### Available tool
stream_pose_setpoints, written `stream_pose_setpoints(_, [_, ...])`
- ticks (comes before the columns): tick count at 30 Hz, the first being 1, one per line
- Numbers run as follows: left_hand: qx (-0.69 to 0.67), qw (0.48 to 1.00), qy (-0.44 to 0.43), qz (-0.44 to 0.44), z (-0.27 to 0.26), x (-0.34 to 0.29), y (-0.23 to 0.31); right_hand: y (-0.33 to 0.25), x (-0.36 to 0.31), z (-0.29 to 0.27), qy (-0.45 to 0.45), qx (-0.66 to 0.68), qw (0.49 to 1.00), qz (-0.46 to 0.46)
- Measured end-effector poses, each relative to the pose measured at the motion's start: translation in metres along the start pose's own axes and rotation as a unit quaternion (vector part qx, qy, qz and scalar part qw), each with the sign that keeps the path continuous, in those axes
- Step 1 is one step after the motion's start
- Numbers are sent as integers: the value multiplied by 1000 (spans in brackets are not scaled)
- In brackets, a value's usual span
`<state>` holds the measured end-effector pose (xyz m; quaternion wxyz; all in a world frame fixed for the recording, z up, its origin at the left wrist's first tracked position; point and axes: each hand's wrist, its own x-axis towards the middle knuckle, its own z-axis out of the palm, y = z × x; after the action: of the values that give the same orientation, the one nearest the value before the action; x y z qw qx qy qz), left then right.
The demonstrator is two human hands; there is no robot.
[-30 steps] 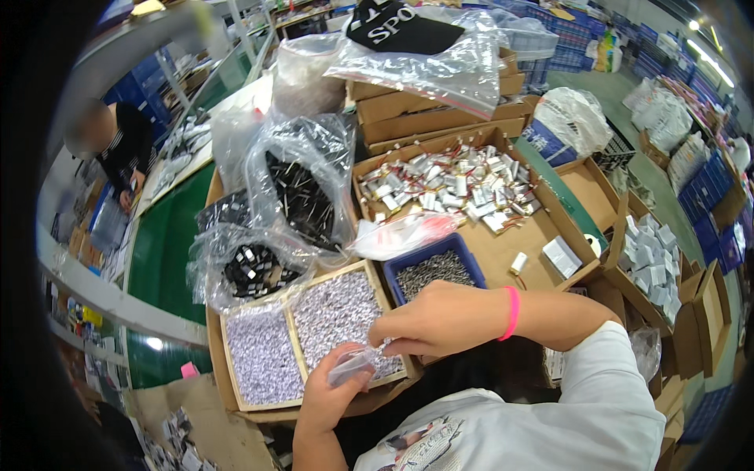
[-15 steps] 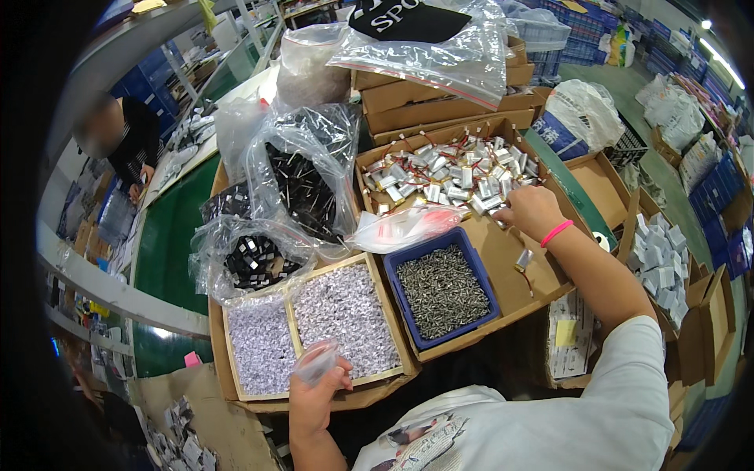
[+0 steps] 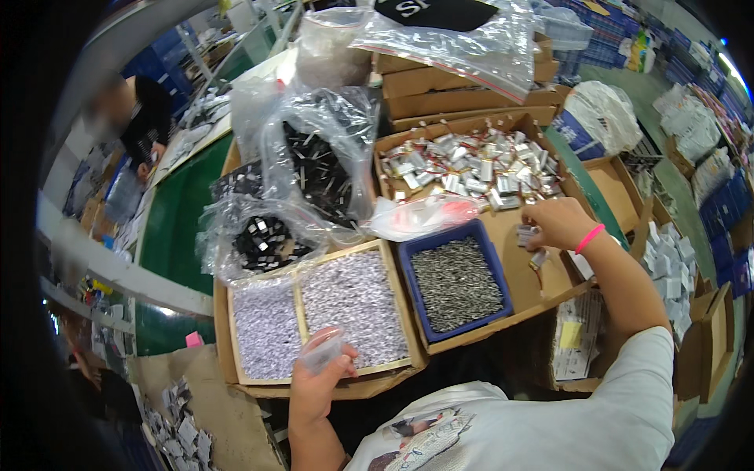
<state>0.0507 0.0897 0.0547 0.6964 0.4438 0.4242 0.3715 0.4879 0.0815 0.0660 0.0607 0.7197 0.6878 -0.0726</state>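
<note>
left hand [image 3: 314, 388] sits just in front of the blue tray [image 3: 455, 276] and off to its left, grip pinched shut on a small clear plastic bag [image 3: 322, 350], crinkly and see-through, held over the near edge of the twin cardboard trays [image 3: 322, 314]. those two trays are packed with tiny pale lilac bits, grainy looking. the blue tray itself is a rectangular plastic bin full of thin dark metal pins, kinda bristly.

right hand [image 3: 554, 224], pink band on the wrist, is just right of the blue tray, fingers curled down on some small silvery pouch-shaped parts [image 3: 528, 235] on the cardboard; can't tell if it's actually gripping one. behind the blue tray there's a big cardboard box [image 3: 471, 169] heaped with shiny silver packs with red wires. left of that, glossy crumpled bags [image 3: 314, 173] of black pieces.
</note>
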Motion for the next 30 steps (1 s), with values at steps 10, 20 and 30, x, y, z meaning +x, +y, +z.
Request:
stream_pose_setpoints(10, [-15,999,-45,-2,-10,0,-4,1,9,6,40,5,999,-18])
stream_pose_setpoints(20, [-19,999,-45,-22,-14,2,-3,4,5,3,-12,-12,1000,-21])
stream_pose_setpoints(30, [-26,998,-50,-23,-16,-1,0,-22,4,-2,76,-141,969,-187])
